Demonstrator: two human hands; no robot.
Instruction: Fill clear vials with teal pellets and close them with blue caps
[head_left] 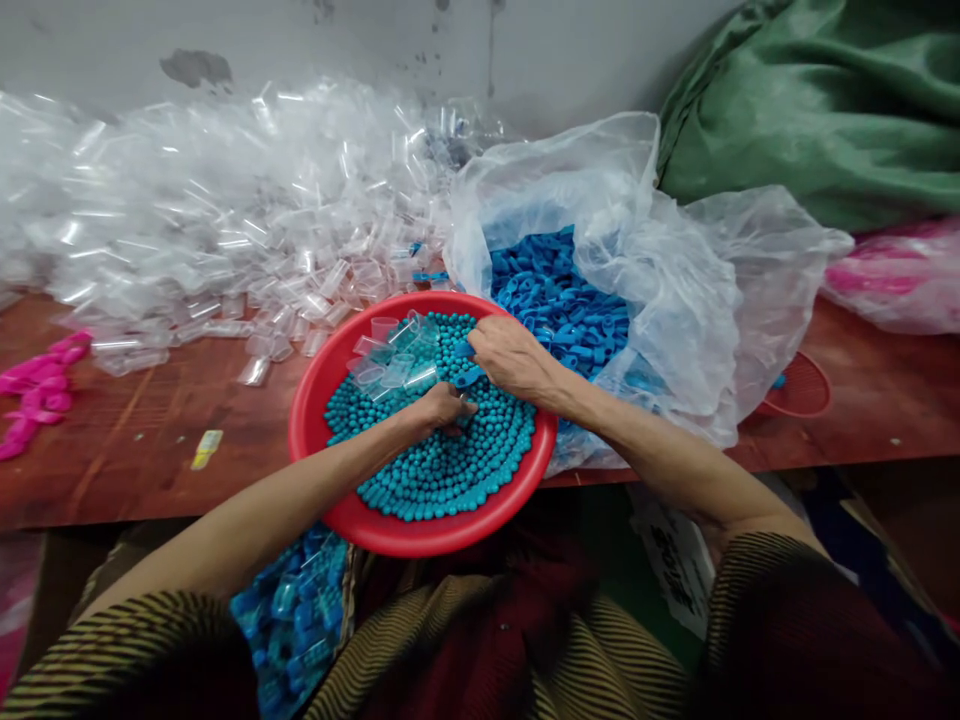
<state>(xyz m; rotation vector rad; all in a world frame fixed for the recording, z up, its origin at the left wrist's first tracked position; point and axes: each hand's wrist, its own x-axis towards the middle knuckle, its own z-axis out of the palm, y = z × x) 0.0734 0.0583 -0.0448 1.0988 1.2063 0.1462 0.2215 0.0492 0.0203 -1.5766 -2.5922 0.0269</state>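
Note:
A red basin (309,410) full of small turquoise beads (435,480) sits at the table's front edge. Several clear plastic tubes (401,370) lie on the beads at its left side. My left hand (444,408) is down at the beads with its fingers closed; what they grip is hidden. Just above and to the right of it, the fingers of my right hand (510,352) pinch a blue plastic cap (465,348). Another blue piece (471,377) shows between the two hands.
A heap of clear tubes (247,220) spreads along the wall. Right of the basin, an open plastic bag (675,280) holds blue caps (559,290). Pink pieces (45,385) lie at left. A small red basket (802,385) and green sack (817,110) are at right.

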